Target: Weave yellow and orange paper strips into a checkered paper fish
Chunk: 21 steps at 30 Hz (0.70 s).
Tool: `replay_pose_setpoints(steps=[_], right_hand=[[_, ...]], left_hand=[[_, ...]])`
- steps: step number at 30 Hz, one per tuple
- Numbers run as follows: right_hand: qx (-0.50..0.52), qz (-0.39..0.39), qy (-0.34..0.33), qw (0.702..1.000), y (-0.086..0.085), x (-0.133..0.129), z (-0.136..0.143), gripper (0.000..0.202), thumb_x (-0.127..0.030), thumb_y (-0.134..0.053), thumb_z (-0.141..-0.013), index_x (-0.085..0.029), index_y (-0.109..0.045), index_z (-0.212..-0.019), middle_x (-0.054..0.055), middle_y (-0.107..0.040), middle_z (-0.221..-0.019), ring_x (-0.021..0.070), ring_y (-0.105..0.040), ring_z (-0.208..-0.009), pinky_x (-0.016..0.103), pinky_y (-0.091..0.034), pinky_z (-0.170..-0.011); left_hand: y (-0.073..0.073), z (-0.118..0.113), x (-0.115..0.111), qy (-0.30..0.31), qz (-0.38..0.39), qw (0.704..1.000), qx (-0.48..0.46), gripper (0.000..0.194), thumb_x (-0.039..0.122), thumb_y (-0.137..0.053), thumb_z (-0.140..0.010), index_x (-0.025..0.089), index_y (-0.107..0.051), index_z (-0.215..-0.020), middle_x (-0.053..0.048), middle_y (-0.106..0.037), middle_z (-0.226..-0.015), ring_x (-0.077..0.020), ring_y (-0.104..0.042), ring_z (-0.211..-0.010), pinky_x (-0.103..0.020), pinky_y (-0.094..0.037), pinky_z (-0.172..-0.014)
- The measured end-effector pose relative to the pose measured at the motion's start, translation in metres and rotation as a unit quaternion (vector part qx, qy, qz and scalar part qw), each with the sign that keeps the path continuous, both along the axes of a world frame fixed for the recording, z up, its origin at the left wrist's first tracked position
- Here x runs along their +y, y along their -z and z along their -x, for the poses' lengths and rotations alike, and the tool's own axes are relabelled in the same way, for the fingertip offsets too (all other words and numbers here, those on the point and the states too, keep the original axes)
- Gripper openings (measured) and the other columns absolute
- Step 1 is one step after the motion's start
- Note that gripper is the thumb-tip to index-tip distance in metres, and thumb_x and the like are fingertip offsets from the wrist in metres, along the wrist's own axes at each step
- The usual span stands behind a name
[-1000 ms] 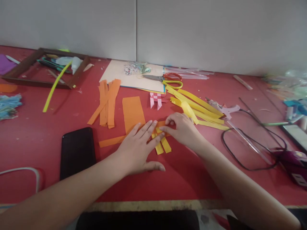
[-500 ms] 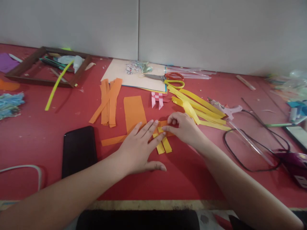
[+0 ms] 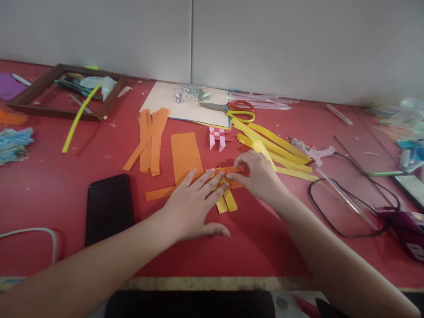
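My left hand point(image 3: 192, 203) lies spread over crossed orange and yellow paper strips, its fingertips resting on them. My right hand point(image 3: 260, 176) is at the right side of these strips, thumb and index finger apart near the ends of the orange strips point(image 3: 235, 169). Two yellow strip ends point(image 3: 226, 202) stick out below my left fingers. An orange sheet point(image 3: 185, 155) reaches partly under my left hand. Above the hands lies a small pink and red woven paper piece point(image 3: 217, 134). Loose yellow strips point(image 3: 281, 148) lie beyond my right hand.
Orange strips point(image 3: 150, 141) and a black phone point(image 3: 110, 207) lie on the left. Scissors point(image 3: 228, 108) rest across a white sheet point(image 3: 159, 99) at the back. A wooden frame point(image 3: 36, 90) is at the back left; a glue gun point(image 3: 314, 153) with a black cable is at right.
My right hand has shifted slightly right and its thumb and index finger have parted. An orange strip has slid a little rightward, and more yellow shows between my left fingers.
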State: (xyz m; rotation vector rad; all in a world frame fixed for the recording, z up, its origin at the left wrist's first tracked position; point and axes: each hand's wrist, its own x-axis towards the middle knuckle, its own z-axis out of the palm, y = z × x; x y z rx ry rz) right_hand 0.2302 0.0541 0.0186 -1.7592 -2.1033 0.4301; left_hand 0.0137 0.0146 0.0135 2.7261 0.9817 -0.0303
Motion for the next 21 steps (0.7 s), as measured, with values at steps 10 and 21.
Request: replay_pose_setpoints(steps=[10, 21], right_hand=[[-0.048, -0.003, 0.028, 0.998, -0.004, 0.002, -0.015, 0.02, -0.04, -0.07, -0.077, -0.024, -0.057, -0.078, 0.007, -0.057, -0.09, 0.0287, -0.051, -0.088, 0.042, -0.037, -0.077], [-0.061, 0.0, 0.036, 0.997, -0.001, 0.006, -0.028, 0.021, -0.039, -0.073, -0.075, -0.023, -0.059, -0.077, 0.006, -0.059, -0.088, 0.0273, -0.054, -0.088, 0.041, -0.038, -0.077]], left_hand=[[-0.001, 0.001, 0.0, 0.002, -0.002, 1.0, -0.003, 0.1, 0.086, -0.013, -0.08, 0.019, -0.022, -0.155, -0.008, -0.012, -0.162, -0.0316, -0.011, -0.15, -0.054, -0.008, -0.119], [0.0, 0.001, 0.0, 0.0, 0.0, 1.0, -0.006, 0.101, 0.086, -0.012, -0.08, 0.019, -0.022, -0.155, -0.008, -0.011, -0.162, -0.0307, -0.01, -0.15, -0.054, -0.008, -0.119]])
